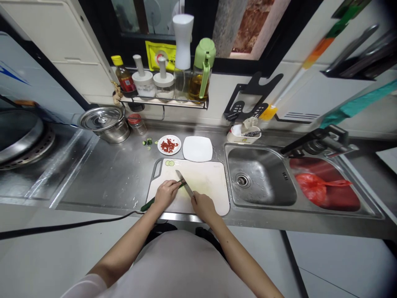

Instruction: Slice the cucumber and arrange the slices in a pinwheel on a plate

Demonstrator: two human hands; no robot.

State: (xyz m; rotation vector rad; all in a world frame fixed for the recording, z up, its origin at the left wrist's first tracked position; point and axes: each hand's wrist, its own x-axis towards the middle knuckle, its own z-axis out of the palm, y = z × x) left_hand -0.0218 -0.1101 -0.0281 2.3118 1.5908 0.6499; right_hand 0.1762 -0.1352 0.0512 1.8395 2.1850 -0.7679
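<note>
Dk green is seen on the cucumber (148, 204), pale grn on the cut slices (169, 163). Cutting bd (214, 186) is coloured off-white w/ grey edging. Red bits (169, 145) are set off by a wht plate (159, 145). Yellow is shown on bottle cap (117, 60), lt grn on oil jug (205, 62), red on plastic bag (312, 188).

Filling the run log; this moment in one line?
left hand: grip on cucumber | right hand: grip on knife, blade at cucumber | board: slices at far left corner | round plate: red bits
</note>
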